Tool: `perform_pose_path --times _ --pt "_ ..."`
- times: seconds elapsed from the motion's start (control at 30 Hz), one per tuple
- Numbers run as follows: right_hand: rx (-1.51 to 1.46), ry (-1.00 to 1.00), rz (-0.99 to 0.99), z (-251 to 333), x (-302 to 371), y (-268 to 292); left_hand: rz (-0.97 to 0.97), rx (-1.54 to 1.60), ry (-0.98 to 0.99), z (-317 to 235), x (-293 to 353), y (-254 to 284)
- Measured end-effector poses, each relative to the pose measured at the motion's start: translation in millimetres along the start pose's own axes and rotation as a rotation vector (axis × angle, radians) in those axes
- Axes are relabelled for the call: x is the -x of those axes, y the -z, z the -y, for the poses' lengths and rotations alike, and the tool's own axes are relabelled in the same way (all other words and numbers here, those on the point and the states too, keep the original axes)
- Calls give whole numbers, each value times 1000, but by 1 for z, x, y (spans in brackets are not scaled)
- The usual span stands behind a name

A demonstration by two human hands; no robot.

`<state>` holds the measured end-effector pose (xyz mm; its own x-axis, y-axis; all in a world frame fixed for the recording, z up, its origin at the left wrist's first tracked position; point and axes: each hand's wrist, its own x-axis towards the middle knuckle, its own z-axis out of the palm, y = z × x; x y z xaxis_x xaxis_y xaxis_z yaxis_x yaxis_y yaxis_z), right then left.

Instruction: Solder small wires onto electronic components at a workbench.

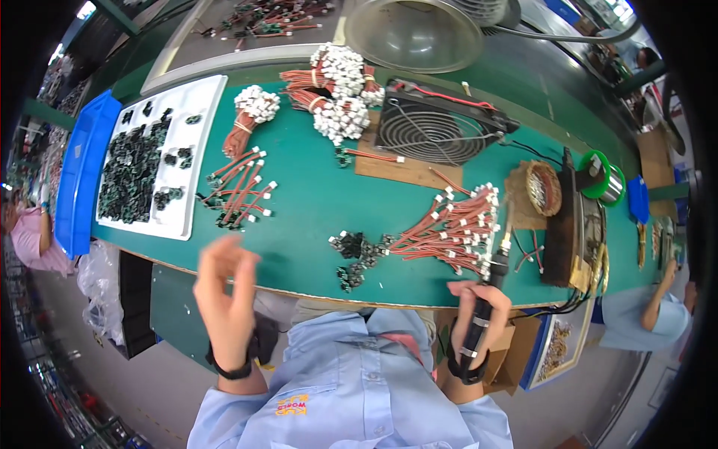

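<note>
My right hand (488, 313) is wrapped round the black handle of a soldering iron (480, 329), whose tip points up and away toward a round tin. Just left of the iron, a fan of red-brown wire leads with white connectors (449, 232) lies on the green bench, beside a cluster of small dark green parts (355, 258). My left hand (226, 299), somewhat blurred, hovers at the bench's front edge with thumb and fingers apart and nothing visible in it. Nearest to it are several loose wire leads (238, 196) with dark parts on their ends.
A white tray (203, 127) of dark parts and a blue bin (84, 176) stand at left. Bundled wires (340, 82), a caged fan (434, 123) and a clear lamp shade (413, 36) are farther back. The round tin (544, 188) and a solder spool (609, 183) sit right.
</note>
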<state>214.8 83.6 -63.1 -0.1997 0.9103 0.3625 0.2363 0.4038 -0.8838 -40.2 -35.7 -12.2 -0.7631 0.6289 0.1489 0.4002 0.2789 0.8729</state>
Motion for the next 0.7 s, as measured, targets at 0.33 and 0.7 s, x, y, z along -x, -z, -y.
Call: perform_pose_path --times 0.33,0.7 --pt "515 282 -58 5 -28 -5 92 317 -1000 -132 37 -33" --pt "674 402 159 -6 -40 1 430 68 -777 -88 12 -33"
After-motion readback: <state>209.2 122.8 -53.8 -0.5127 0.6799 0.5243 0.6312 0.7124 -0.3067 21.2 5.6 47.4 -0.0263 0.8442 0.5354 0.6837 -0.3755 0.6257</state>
